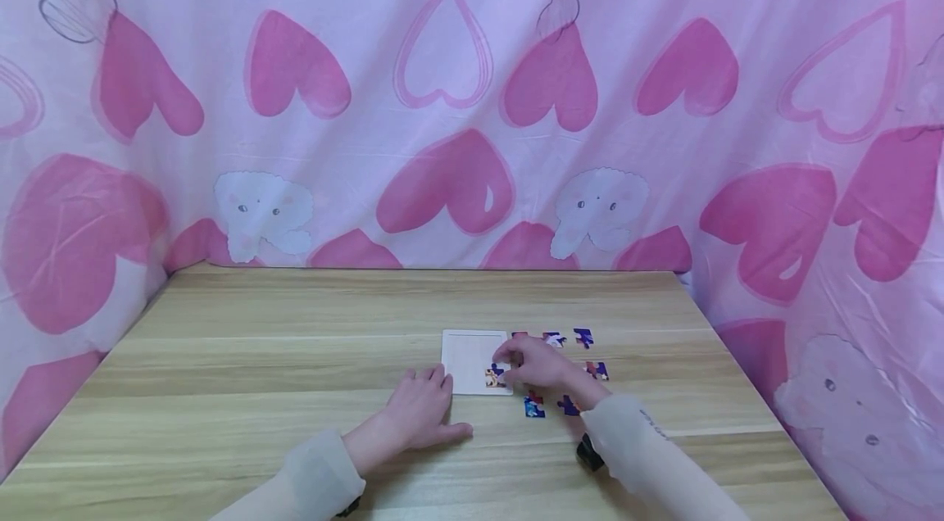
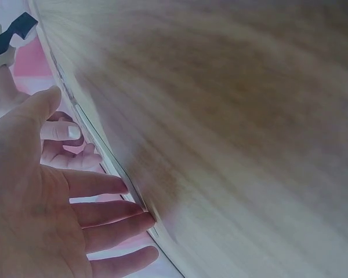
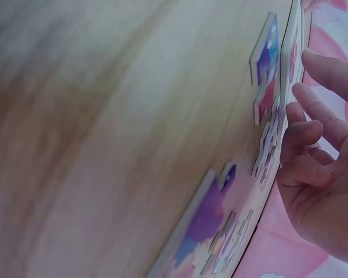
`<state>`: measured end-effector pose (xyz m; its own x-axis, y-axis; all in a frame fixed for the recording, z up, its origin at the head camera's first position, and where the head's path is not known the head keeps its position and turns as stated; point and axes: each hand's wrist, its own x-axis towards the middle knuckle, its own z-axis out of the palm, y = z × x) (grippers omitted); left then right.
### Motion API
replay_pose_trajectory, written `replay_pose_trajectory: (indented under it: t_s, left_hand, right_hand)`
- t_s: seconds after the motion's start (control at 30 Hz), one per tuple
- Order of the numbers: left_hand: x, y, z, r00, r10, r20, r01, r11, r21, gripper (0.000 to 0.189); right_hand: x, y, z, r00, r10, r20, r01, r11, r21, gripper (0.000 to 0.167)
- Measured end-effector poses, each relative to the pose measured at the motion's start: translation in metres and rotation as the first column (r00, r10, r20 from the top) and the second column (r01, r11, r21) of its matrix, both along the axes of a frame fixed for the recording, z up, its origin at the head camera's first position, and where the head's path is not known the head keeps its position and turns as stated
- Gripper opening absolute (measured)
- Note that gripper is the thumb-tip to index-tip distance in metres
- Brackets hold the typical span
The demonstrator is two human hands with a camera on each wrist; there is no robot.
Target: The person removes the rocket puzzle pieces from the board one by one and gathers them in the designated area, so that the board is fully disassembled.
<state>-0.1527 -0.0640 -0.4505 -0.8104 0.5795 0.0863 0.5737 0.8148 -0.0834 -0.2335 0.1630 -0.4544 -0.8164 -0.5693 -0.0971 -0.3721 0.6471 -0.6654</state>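
Observation:
A shallow white puzzle tray [image 1: 466, 355] lies on the wooden table, with a colourful jigsaw piece [image 1: 493, 378] in its lower right corner. At the tray's left edge rest the fingertips of my left hand [image 1: 415, 414], fingers extended and thumb spread to the side. My right hand [image 1: 542, 364] reaches over the tray's right edge, its thumb beside that piece and its index finger just above. The right wrist view shows the right thumb and index finger [image 3: 325, 113] apart, the other fingers bent. Whether they touch the piece is hard to see.
Right of the tray lie several loose jigsaw pieces, among them a far one [image 1: 584, 337], a near one [image 1: 534, 405] and one by the right wrist [image 1: 596, 371]. A pink heart-patterned curtain [image 1: 446, 177] hangs behind the table [image 1: 295, 341].

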Motion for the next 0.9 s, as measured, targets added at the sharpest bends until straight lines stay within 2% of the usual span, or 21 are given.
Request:
replay_pose_trajectory:
  t_s: [0.23, 0.57, 0.77, 0.9]
  left_hand:
    - [-0.001, 0.001, 0.000, 1.000, 0.008, 0.008, -0.008, 1.000, -0.005, 0.083]
    - [-0.002, 0.001, -0.001, 1.000, 0.011, 0.014, -0.011, 1.000, -0.005, 0.083]
    - [-0.001, 0.001, 0.000, 1.000, 0.008, 0.013, -0.008, 1.000, -0.006, 0.083]
    - [-0.001, 0.001, 0.001, 1.000, 0.010, 0.016, -0.010, 1.000, -0.013, 0.084]
  right_hand:
    - [0.000, -0.005, 0.002, 0.998, 0.042, -0.051, -0.039, 0.998, 0.058, 0.031]
    - [0.000, -0.009, 0.002, 0.999, 0.004, -0.040, 0.001, 0.993, 0.117, 0.031]
    - [0.001, -0.013, 0.006, 1.000, -0.010, 0.009, 0.008, 0.993, 0.115, 0.027]
    - [0.001, -0.014, 0.006, 0.998, -0.018, 0.062, 0.013, 0.997, 0.077, 0.027]
